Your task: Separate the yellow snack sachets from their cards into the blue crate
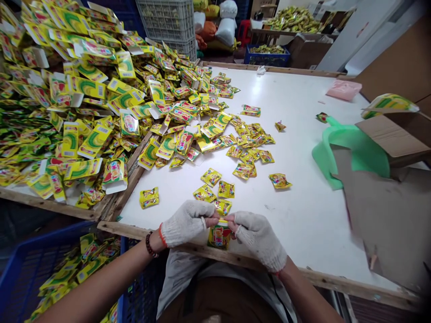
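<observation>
Both my hands wear whitish knit gloves with bare fingertips and meet at the table's near edge. Between them is a small yellow and green candy box (219, 236) with red and white lettering. My left hand (191, 223) pinches the box's top left corner. My right hand (256, 233) has its fingertips closed on the top right side. Just beyond the box lies a yellow candy packet (222, 207), close to my fingertips. Several more packets (226, 189) lie loose in front of my hands. Whether the box's top flap is closed is hidden by my fingers.
A large heap of yellow boxes (87, 89) and packets covers the left side. At lower left stands a blue crate (20, 273) of boxes. A green plastic scoop (357, 150) and cardboard (387, 215) lie right. Wooden strips (128, 231) edge the white tabletop (303, 224).
</observation>
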Action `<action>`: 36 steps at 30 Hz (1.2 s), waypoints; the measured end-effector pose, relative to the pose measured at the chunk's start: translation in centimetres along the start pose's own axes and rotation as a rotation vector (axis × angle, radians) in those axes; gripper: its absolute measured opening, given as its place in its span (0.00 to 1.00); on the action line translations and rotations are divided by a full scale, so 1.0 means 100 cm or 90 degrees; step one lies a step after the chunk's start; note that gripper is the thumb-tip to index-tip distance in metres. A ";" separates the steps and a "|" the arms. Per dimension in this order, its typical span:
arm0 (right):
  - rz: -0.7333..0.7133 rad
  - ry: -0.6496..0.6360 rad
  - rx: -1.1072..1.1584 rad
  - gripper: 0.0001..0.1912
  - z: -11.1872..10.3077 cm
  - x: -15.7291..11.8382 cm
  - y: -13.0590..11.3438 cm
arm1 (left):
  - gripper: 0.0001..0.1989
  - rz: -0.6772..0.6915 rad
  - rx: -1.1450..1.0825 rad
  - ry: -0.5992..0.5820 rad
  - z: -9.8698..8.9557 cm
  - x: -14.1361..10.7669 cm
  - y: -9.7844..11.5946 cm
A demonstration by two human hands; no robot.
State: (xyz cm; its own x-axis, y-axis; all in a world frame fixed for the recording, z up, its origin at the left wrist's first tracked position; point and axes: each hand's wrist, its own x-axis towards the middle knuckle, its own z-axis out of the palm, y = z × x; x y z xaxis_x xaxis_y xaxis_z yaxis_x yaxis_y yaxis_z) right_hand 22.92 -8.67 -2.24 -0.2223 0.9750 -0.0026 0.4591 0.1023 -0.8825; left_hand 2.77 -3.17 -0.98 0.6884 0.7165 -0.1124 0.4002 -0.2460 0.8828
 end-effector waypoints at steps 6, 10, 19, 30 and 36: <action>-0.282 -0.010 -0.196 0.24 0.005 -0.027 0.012 | 0.12 0.211 0.267 -0.034 0.009 -0.025 0.008; -0.223 0.013 -0.143 0.19 0.009 -0.021 0.020 | 0.11 0.235 0.355 -0.044 -0.002 -0.023 0.008; 0.054 -0.215 0.323 0.18 0.072 0.003 -0.049 | 0.22 -0.188 0.490 0.373 -0.118 0.069 -0.021; 0.118 0.215 0.333 0.20 0.030 0.016 -0.005 | 0.20 -0.065 0.418 0.363 -0.029 0.034 0.001; 0.150 0.175 0.260 0.22 0.030 0.004 0.012 | 0.20 -0.080 -0.027 0.328 0.061 -0.005 -0.010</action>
State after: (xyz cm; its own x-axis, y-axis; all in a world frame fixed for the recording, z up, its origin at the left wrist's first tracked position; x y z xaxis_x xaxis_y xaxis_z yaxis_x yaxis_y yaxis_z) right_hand 20.80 -8.73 -4.69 0.1046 0.9835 -0.1478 0.0862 -0.1570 -0.9838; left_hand 5.70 -7.29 -4.57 0.2453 0.9694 0.0106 0.4291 -0.1184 0.8955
